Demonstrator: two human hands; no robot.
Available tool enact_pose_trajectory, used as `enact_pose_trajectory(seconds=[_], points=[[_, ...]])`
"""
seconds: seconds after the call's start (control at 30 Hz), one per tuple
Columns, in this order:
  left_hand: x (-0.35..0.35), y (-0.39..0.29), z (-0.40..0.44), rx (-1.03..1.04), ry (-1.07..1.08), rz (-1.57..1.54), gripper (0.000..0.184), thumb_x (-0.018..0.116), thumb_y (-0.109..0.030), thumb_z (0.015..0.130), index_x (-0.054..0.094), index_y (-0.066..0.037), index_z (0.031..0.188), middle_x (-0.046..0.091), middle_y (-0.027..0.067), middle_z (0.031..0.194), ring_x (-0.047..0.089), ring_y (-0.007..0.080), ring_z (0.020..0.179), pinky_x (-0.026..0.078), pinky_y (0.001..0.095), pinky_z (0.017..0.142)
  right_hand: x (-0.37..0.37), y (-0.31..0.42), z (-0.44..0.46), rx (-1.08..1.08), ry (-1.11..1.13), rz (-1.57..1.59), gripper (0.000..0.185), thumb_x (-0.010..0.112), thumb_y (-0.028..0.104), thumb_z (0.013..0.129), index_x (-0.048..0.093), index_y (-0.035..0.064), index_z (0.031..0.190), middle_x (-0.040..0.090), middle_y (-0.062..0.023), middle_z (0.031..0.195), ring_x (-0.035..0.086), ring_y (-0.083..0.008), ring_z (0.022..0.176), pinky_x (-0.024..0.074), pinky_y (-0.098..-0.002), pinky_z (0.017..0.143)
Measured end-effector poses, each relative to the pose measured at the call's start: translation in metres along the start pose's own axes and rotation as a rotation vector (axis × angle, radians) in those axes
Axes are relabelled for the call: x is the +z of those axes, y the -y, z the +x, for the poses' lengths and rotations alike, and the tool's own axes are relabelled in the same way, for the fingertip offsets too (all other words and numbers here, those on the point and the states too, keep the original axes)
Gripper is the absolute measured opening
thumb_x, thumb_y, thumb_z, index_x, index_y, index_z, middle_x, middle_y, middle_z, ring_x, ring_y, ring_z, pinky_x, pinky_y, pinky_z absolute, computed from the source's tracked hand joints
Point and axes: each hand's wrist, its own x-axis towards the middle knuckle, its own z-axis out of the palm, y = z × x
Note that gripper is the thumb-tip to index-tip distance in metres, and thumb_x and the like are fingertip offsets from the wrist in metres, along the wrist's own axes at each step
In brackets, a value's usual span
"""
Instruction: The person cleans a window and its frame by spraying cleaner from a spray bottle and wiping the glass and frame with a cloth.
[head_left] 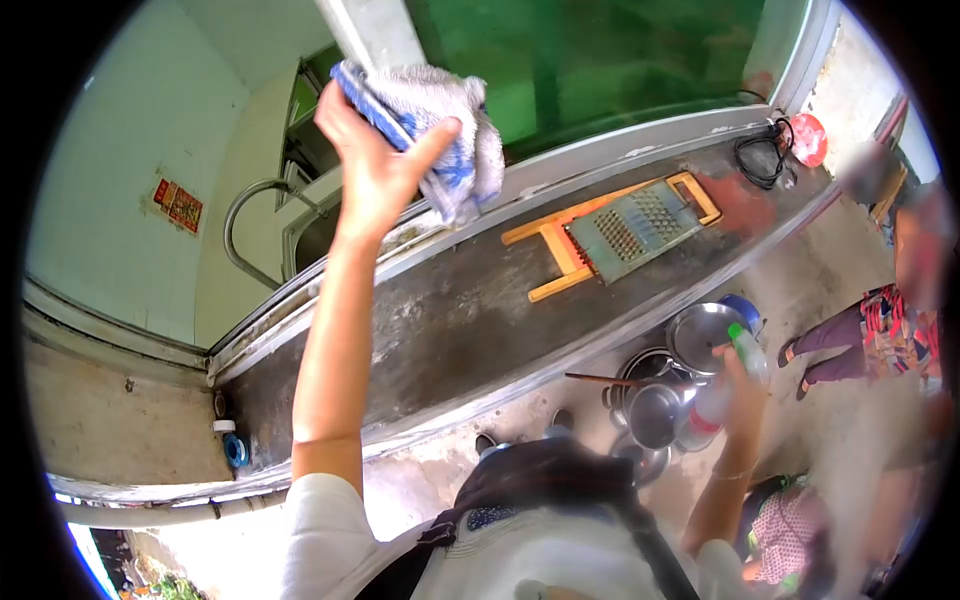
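My left hand (375,165) is raised and gripping a white and blue cloth (465,120). Fingers and thumb wrap its left side, and the bunched cloth lies against the pale upright window frame (390,35). Lower on the right, my right hand (742,395) is closed around a clear spray bottle (705,412) with a green top and a reddish band. The bottle is partly blurred and hidden by the fingers. Green-tinted window glass (600,65) is to the right of the cloth.
On the dark ledge (430,330) lies a wood-framed metal grater (640,230). A black cable (757,165) and a red bag (806,140) sit at its far end. Metal pots (655,415) stand on the ground below. A curved faucet (235,225) shows through the opening. Other people (885,330) are at the right.
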Motion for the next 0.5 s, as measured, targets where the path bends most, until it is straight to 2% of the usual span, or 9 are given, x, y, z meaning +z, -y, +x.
enact_pose_trajectory(seconds=[0.03, 0.07, 0.13, 0.17, 0.3, 0.37, 0.43, 0.5], points=[[0.019, -0.003, -0.001, 0.137, -0.12, 0.169, 0.096, 0.086, -0.03, 0.067, 0.028, 0.007, 0.134, 0.051, 0.0206, 0.119, 0.053, 0.0261, 0.111, 0.041, 0.0382, 0.099, -0.004, -0.003, -0.002, -0.007, -0.01, 0.007, 0.041, 0.066, 0.023, 0.086, 0.059, -0.0035, 0.117, 0.065, -0.0057, 0.092, 0.047, -0.0068, 0.057, 0.0362, -0.0216, 0.053], [0.024, -0.009, 0.001, 0.147, -0.123, 0.161, 0.096, 0.086, -0.03, 0.067, 0.028, 0.007, 0.134, 0.051, 0.0206, 0.119, 0.053, 0.0261, 0.111, 0.041, 0.0382, 0.099, -0.006, -0.006, -0.007, 0.014, -0.068, 0.035, 0.042, 0.066, 0.023, 0.087, 0.059, -0.0032, 0.118, 0.065, -0.0056, 0.092, 0.047, -0.007, 0.057, 0.0363, -0.0217, 0.053], [0.029, -0.018, 0.004, -0.271, -0.03, -0.346, 0.085, 0.087, -0.026, 0.064, 0.035, 0.005, 0.124, 0.057, 0.0176, 0.11, 0.058, 0.024, 0.1, 0.047, 0.0356, 0.091, -0.015, -0.018, -0.015, 0.044, -0.134, 0.071, 0.043, 0.066, 0.023, 0.087, 0.057, -0.0026, 0.12, 0.064, -0.0056, 0.091, 0.047, -0.0073, 0.057, 0.0366, -0.0218, 0.052], [0.031, -0.02, 0.007, -0.288, -0.066, -0.373, 0.074, 0.086, -0.022, 0.065, 0.04, 0.003, 0.117, 0.061, 0.0138, 0.1, 0.061, 0.0209, 0.089, 0.05, 0.033, 0.083, -0.015, -0.021, -0.02, 0.041, -0.146, 0.074, 0.043, 0.066, 0.023, 0.087, 0.057, -0.0026, 0.12, 0.064, -0.0056, 0.091, 0.047, -0.0073, 0.057, 0.0366, -0.0218, 0.052], [0.026, -0.015, 0.018, -0.335, 0.025, -0.61, 0.054, 0.081, -0.014, 0.066, 0.05, 0.003, 0.107, 0.064, 0.0103, 0.091, 0.062, 0.0182, 0.083, 0.051, 0.0317, 0.079, -0.008, -0.021, -0.039, 0.01, -0.226, -0.03, 0.042, 0.067, 0.022, 0.086, 0.058, -0.0023, 0.119, 0.064, -0.005, 0.089, 0.049, -0.0074, 0.057, 0.0371, -0.0219, 0.051], [0.028, -0.007, 0.019, -0.324, 0.012, -0.614, 0.056, 0.081, -0.015, 0.065, 0.051, 0.003, 0.109, 0.065, 0.011, 0.093, 0.063, 0.0191, 0.084, 0.051, 0.0316, 0.08, -0.006, -0.024, -0.046, -0.011, -0.239, -0.067, 0.042, 0.067, 0.021, 0.085, 0.059, -0.0025, 0.119, 0.064, -0.0049, 0.088, 0.05, -0.0074, 0.057, 0.0373, -0.022, 0.05], [0.031, 0.001, 0.02, -0.331, 0.028, -0.448, 0.06, 0.081, -0.019, 0.063, 0.052, 0.004, 0.111, 0.066, 0.0129, 0.096, 0.064, 0.0203, 0.086, 0.051, 0.032, 0.082, -0.007, -0.034, -0.054, -0.116, -0.181, -0.068, 0.039, 0.067, 0.018, 0.085, 0.059, -0.0031, 0.117, 0.065, -0.0048, 0.086, 0.05, -0.0075, 0.056, 0.0372, -0.022, 0.05], [0.034, 0.002, 0.018, -0.315, -0.057, -0.295, 0.059, 0.082, -0.023, 0.063, 0.055, 0.004, 0.107, 0.066, 0.0151, 0.101, 0.064, 0.023, 0.091, 0.049, 0.0336, 0.087, 0.005, -0.019, -0.066, -0.087, -0.24, -0.001, 0.036, 0.067, 0.015, 0.086, 0.06, -0.0037, 0.116, 0.065, -0.0056, 0.085, 0.05, -0.0076, 0.056, 0.0374, -0.0221, 0.049]])
